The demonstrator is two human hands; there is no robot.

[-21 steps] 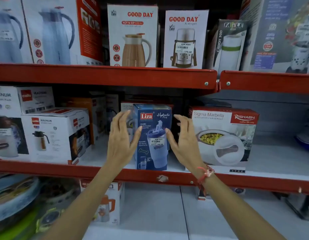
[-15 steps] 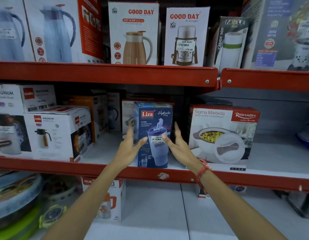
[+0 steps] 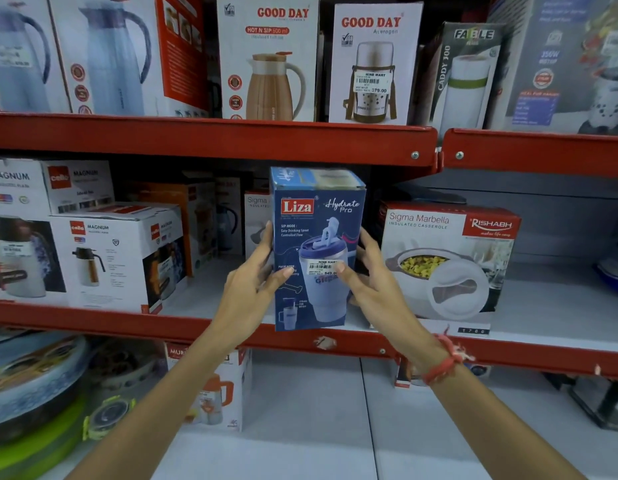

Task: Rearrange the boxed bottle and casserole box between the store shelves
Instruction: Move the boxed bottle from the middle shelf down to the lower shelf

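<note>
The blue Liza boxed bottle point(image 3: 318, 220) is upright at the front edge of the middle red shelf point(image 3: 210, 138), its base over the shelf lip. My left hand point(image 3: 252, 282) grips its left side and my right hand point(image 3: 373, 278) grips its right side, thumbs on the front face. The white and red Sigma Marbella casserole box point(image 3: 449, 261) stands on the same shelf just right of my right hand. A second Sigma box point(image 3: 257, 216) is partly hidden behind the bottle box.
Cello Magnum flask boxes point(image 3: 117, 258) fill the shelf's left part. Good Day flask boxes point(image 3: 269, 60) line the upper shelf. Bare grey shelf board point(image 3: 556, 306) lies right of the casserole box. Below are stacked round casseroles point(image 3: 34, 386) and a jug box point(image 3: 214, 389).
Both hands have closed onto the sides of the bottle box. The box has come forward to the shelf's front edge and looks larger and slightly raised.
</note>
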